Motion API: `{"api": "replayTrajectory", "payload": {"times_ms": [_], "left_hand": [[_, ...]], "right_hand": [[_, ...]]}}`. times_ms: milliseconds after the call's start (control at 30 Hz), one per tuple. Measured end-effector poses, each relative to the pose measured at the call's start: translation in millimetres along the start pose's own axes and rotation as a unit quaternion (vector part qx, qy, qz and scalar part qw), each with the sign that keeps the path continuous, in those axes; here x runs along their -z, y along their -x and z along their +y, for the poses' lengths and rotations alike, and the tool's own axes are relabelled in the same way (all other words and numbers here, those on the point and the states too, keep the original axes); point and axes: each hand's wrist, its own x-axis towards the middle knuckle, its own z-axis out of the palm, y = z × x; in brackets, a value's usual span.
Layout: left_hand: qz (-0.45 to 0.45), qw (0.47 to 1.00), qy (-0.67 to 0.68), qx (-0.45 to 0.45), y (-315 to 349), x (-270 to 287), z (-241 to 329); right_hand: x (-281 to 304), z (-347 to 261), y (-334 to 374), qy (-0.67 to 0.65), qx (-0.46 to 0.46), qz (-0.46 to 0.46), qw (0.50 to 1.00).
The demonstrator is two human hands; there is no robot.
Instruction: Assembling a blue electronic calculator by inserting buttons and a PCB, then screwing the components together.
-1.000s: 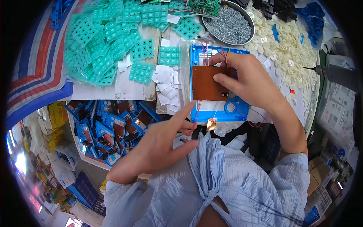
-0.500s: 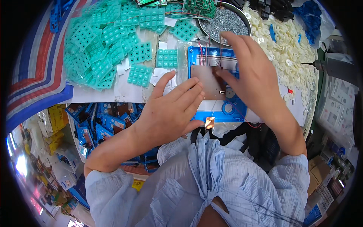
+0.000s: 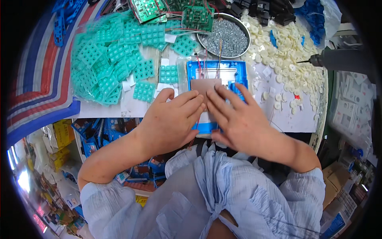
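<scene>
Both hands flat, palms down, fingers spread, on a blue plastic case (image 3: 217, 71) at bench centre. Left hand (image 3: 169, 121) covers the case's lower-left part, fingertips touching the brown circuit board (image 3: 205, 85) seated in the case. Right hand (image 3: 238, 119) lies just beside it, at 3 o'clock from the left, fingers fanned over the board's lower-right edge and the case's right side. Neither hand grips anything; both press open. Thin red and dark wires (image 3: 207, 63) run from the board's top edge toward 12 o'clock.

Surroundings: round metal bowl of small screws (image 3: 225, 38) at 12 o'clock from case, near it. Heap of teal rubber keypads (image 3: 111, 63) at 10 o'clock, spreading to bench's left edge; one keypad (image 3: 168, 74) just beside case at 9. Green circuit boards (image 3: 197, 18) beyond the bowl. Pile of white plastic buttons (image 3: 286, 51) at 2 o'clock. Electric screwdriver (image 3: 338, 59) at 3 o'clock, well apart, tip pointing left.
</scene>
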Motion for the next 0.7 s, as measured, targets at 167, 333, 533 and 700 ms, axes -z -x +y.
{"api": "replayTrajectory", "payload": {"times_ms": [167, 333, 533, 700], "left_hand": [[-0.085, 0.987, 0.125, -0.046, -51, 30, -32], [0.148, 0.988, -0.051, -0.018, -178, 16, -92], [-0.002, 0.983, -0.175, -0.057, -235, -14, -103], [0.103, 0.975, -0.185, -0.062, -208, -5, -120]], "right_hand": [[-6, -8, 7, 0.003, 0.003, 0.008, 1.000], [-9, -14, 6, -0.004, -0.006, 0.026, 1.000], [-9, -11, 13, -0.061, -0.031, 0.060, 0.996], [64, 28, 45, -0.132, 0.070, 0.382, 0.912]]}}
